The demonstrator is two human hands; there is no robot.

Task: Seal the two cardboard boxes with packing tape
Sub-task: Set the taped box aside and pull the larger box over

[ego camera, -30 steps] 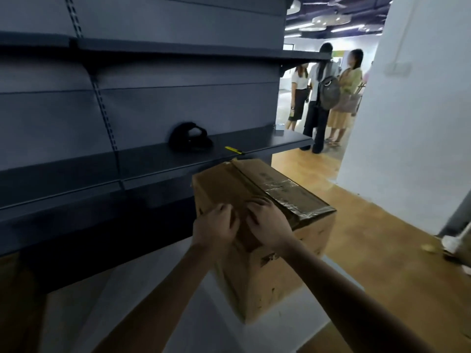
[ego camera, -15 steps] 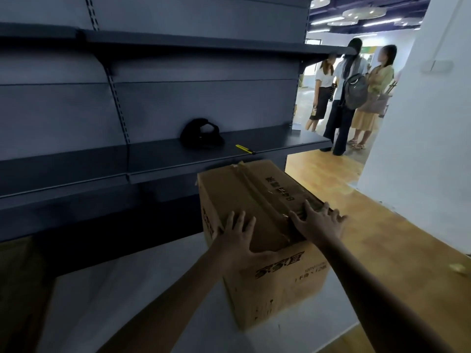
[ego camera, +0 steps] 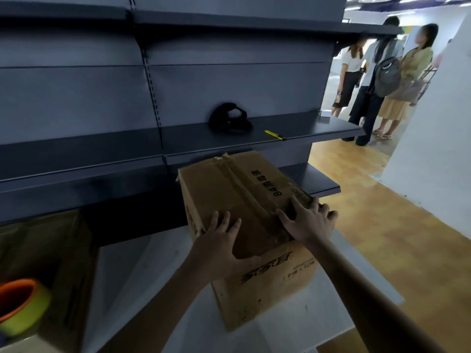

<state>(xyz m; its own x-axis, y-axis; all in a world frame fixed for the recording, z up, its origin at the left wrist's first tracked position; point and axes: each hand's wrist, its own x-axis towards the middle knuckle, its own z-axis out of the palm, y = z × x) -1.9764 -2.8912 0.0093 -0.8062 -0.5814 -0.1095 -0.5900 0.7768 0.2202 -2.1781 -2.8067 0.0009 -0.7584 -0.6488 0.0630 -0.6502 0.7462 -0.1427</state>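
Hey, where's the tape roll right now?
In the head view the tape roll sits at the far lower left, on what looks like a second cardboard box, well left of the taped box.

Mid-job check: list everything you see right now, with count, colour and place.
Cardboard box: one, brown, on the table, centre.
Tape strip: one, clear-brown, along that box's top seam.
Second box: one, brown, in shadow, far left.
Tape roll: one, yellow with orange core, apparently on the second box.
Table: one, white, below the shelves.
Shelves: several, dark grey, behind the table.
Black object: one, on the middle shelf; kind unclear.
Yellow tool: one, same shelf, right of the black object.
People: three, standing, far right background.
Floor: wood-coloured, right.
Left hand: flat on the box top, near edge.
Right hand: spread over the seam's near end.
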